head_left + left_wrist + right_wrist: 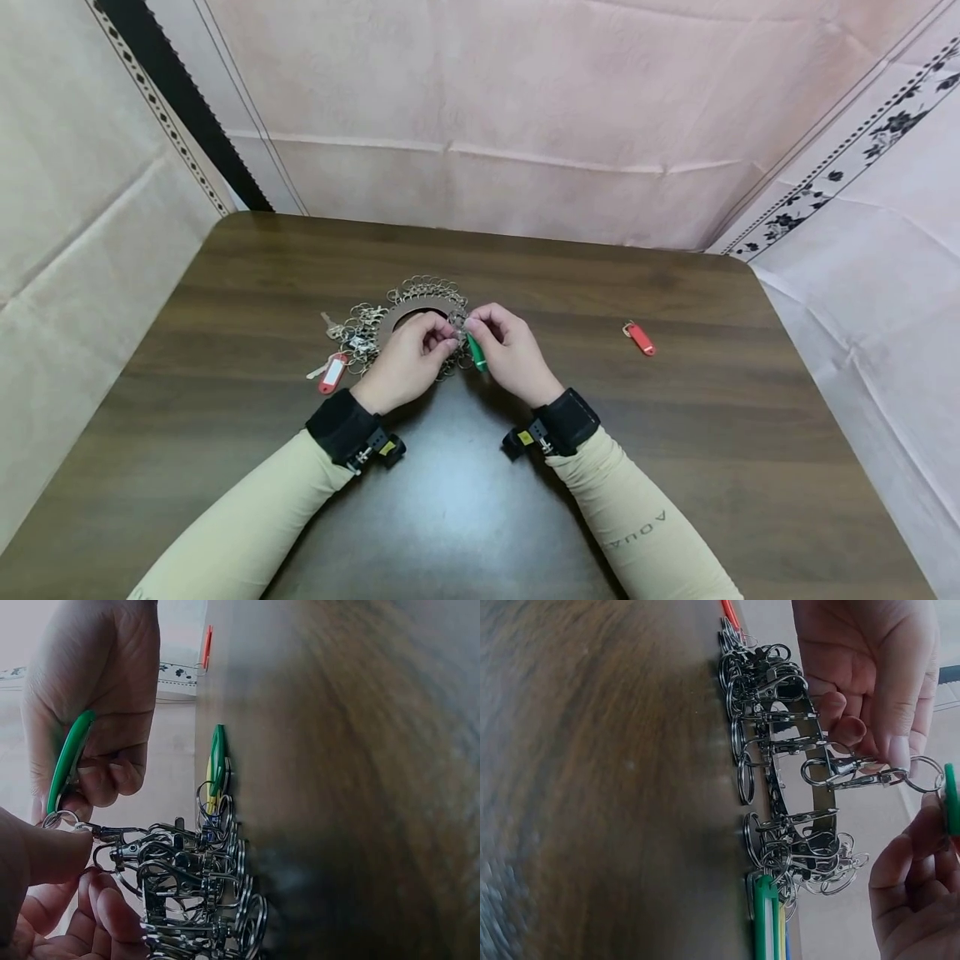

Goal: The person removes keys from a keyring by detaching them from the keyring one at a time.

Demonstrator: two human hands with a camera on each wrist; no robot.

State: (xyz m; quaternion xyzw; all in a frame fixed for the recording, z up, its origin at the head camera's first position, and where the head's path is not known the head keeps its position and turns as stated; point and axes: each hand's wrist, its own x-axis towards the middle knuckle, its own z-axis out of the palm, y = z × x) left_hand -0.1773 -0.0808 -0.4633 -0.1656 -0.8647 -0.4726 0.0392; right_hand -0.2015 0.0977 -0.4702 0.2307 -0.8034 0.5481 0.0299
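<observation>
A flat metal hoop (384, 327) hung with many snap hooks and split rings lies on the table. My left hand (405, 358) pinches one snap hook (859, 780) between thumb and fingers, lifted at the hoop's edge. Its split ring (928, 774) points toward my right hand (513, 354). Fingers of the right hand hold a green key tag (476, 353) by its ring end, right at that split ring. Whether the two rings are linked cannot be made out. Other tags hang from the hoop, among them a green tag (766, 919).
A red key tag (333, 374) and keys (318, 369) lie at the hoop's left side. Off to the right on the brown table (720, 433) is another red tag (641, 339) with a small ring. Pale cloth (510, 100) hangs behind the table.
</observation>
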